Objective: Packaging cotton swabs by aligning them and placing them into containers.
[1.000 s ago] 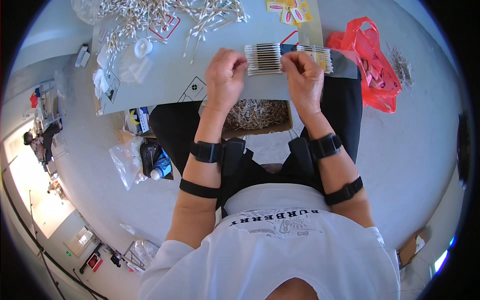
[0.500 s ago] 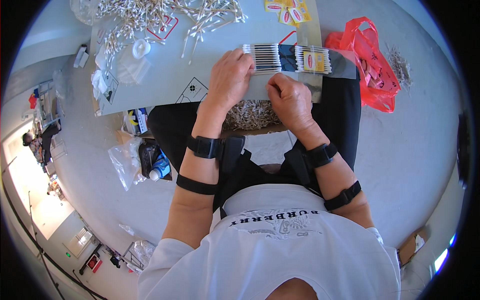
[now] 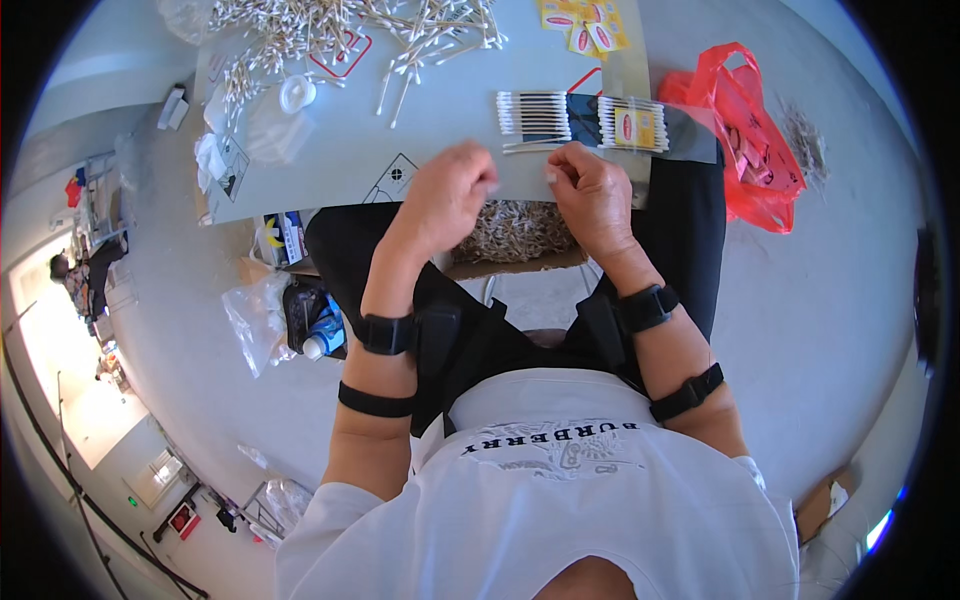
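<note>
My left hand point(image 3: 450, 195) and my right hand point(image 3: 590, 190) hover side by side over the near edge of the grey table point(image 3: 400, 140), fingers curled and pinched toward each other. Whether something thin sits between the fingertips does not show. Just beyond them lies a neat row of cotton swabs point(image 3: 535, 115) on a dark sheet. To its right lies a second row in a clear packet with a yellow label point(image 3: 635, 125). Neither hand touches these rows.
A heap of loose cotton swabs point(image 3: 330, 30) covers the table's far side, with yellow label stickers point(image 3: 585, 25) at the far right. An open box of swabs point(image 3: 515, 230) sits under the table by my knees. A red plastic bag point(image 3: 745, 130) lies right; bags and bottles point(image 3: 300, 320) lie left.
Both hands let go of the swab rows and drew back toward me to the table's near edge. The two rows now lie flat on the table.
</note>
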The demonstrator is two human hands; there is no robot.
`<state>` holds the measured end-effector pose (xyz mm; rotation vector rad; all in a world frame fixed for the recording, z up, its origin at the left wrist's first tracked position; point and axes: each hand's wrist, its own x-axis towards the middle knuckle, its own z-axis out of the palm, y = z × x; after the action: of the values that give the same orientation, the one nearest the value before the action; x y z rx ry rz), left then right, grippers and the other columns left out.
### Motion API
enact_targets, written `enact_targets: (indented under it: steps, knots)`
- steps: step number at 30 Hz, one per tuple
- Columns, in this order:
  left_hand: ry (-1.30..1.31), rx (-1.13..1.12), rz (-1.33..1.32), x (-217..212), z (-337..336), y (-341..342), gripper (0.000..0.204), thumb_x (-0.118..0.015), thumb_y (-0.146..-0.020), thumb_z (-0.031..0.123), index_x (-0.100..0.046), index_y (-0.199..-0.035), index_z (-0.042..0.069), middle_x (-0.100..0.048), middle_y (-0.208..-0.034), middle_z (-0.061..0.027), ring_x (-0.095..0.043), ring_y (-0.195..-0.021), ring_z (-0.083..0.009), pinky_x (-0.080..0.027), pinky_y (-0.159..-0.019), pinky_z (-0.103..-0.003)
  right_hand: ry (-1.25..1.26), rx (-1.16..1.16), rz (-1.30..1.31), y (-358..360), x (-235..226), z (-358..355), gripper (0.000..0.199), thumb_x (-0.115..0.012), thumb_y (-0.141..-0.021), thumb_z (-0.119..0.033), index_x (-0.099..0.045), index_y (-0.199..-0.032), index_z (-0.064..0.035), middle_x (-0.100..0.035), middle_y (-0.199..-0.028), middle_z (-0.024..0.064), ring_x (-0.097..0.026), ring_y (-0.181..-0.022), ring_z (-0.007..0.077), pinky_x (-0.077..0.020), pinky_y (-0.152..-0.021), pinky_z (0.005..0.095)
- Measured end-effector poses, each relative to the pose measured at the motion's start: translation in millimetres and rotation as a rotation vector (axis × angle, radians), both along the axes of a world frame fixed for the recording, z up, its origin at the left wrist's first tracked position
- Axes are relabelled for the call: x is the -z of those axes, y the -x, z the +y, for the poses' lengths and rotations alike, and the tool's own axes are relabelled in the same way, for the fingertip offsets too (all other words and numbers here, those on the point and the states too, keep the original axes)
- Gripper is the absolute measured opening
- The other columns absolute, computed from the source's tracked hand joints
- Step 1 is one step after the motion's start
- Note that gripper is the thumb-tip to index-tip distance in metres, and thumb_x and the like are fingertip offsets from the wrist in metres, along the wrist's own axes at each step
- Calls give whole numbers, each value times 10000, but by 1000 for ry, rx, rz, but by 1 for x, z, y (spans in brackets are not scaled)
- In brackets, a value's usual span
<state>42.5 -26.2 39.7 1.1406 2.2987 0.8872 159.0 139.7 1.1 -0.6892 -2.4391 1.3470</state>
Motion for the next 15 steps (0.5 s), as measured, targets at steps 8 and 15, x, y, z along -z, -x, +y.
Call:
enact_targets:
  steps: [8, 15]
  knots:
    - [-20, -72, -114, 11, -12, 8, 84, -667, -824, 37, -615, -860, -18, -607, -771, -125, -595, -699, -250, -483, -675, -334, 1, -5, -2, -1, 4, 4, 65, -671, -835, -136, -649, -837, -74, -664, -702, 122, -654, -672, 346, -508, -602, 415]
    - [257, -681, 360, 21, -8, 63, 139, -648, -845, 134, -618, -825, 0, -669, -826, -177, -651, -835, -384, -505, -743, -480, -29, -25, -14, 2, 2, 5, 64, -663, -839, -137, -646, -826, -77, -668, -715, 128, -654, -666, 345, -507, -601, 419]
